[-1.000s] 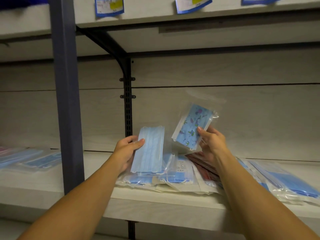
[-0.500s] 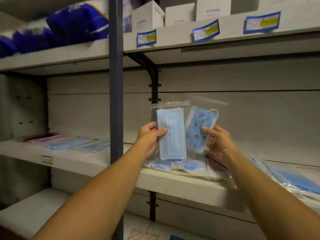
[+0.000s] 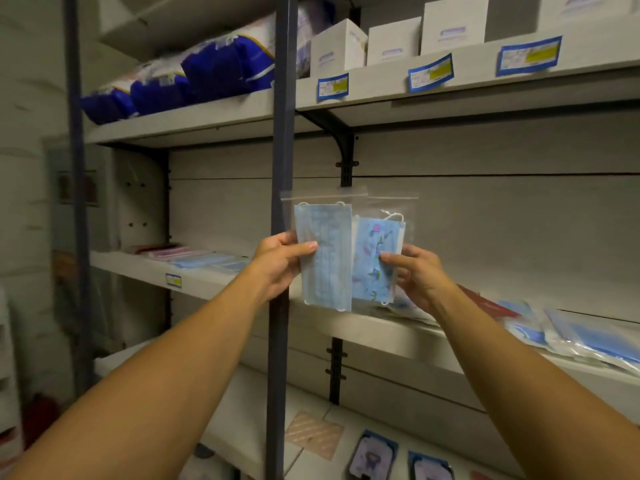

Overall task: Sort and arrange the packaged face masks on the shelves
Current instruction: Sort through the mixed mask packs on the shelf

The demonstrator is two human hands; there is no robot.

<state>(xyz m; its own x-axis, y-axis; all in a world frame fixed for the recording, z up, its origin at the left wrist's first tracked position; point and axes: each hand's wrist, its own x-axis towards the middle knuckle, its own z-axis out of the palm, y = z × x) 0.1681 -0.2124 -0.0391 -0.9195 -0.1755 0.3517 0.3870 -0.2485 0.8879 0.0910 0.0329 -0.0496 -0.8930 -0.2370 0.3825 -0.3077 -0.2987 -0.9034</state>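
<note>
Pale wood-grain shelves (image 3: 450, 337) run across a back panel (image 3: 485, 220) of the same finish, held on black slotted brackets (image 3: 346, 161). A dark blue-grey upright post (image 3: 282, 133) stands in front, with a second one (image 3: 74, 168) further left. White boxes (image 3: 391, 41) and blue bags (image 3: 214, 64) sit on the top shelf, with blue-bordered labels (image 3: 430, 72) along its front edge. The light is dim and warm.

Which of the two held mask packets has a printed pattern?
The patterned mask packet, held by the right hand; the plain blue mask packet in the left hand shows only pleats.
</note>
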